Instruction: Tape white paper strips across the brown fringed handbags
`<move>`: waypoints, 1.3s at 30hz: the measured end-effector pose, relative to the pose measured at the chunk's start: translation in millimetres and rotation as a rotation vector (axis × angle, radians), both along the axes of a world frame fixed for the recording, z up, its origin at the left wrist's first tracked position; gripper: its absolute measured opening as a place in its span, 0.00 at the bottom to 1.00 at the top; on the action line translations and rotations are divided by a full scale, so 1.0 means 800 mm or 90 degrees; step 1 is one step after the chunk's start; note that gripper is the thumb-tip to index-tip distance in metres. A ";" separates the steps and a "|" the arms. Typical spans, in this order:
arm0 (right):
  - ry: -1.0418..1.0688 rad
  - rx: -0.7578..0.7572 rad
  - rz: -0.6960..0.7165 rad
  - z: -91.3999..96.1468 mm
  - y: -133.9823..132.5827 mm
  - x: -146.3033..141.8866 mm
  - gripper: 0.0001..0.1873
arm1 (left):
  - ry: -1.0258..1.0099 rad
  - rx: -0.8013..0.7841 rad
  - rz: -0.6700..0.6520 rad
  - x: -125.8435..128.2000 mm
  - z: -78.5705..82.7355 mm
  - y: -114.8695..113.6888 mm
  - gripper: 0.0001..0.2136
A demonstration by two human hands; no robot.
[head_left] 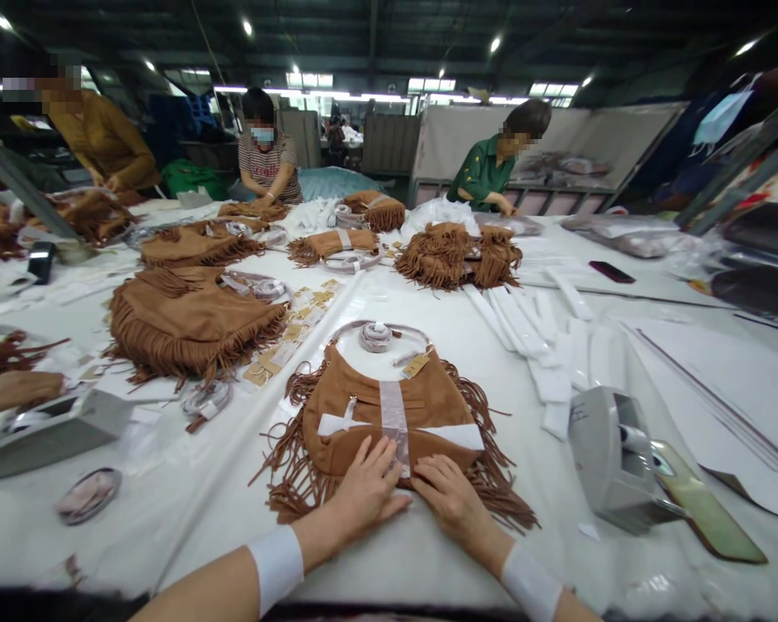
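A brown fringed suede bag (389, 415) lies flat on the white table in front of me. A white paper band crosses it, and a clear tape strip (394, 413) runs down its middle. My left hand (366, 488) lies flat on the bag's near edge, fingers stretched out beside the tape end. My right hand (450, 501) presses flat on the near edge just right of the tape. The wrapped strap (376, 335) curls above the bag with a tag (416, 364).
A grey tape dispenser (613, 458) and a phone (706, 510) sit at right, white paper strips (551, 345) beyond. A pile of fringed bags (191, 324) lies left, more (454, 255) across the table (506, 553). Three people work at the far side.
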State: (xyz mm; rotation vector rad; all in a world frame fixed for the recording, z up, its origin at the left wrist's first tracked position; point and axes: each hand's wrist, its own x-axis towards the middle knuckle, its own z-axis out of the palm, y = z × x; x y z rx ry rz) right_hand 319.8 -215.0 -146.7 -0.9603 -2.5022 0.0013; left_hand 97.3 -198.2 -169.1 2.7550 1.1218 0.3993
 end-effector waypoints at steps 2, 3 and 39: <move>-0.017 0.005 0.012 0.001 0.002 0.005 0.12 | -0.003 0.049 0.000 0.000 -0.013 -0.002 0.16; -0.026 0.011 0.016 0.001 0.003 0.007 0.12 | 0.002 0.067 -0.015 -0.003 -0.018 -0.001 0.16; 0.118 -0.081 -0.177 -0.024 -0.055 -0.068 0.19 | 0.024 0.110 -0.154 -0.011 0.003 0.027 0.13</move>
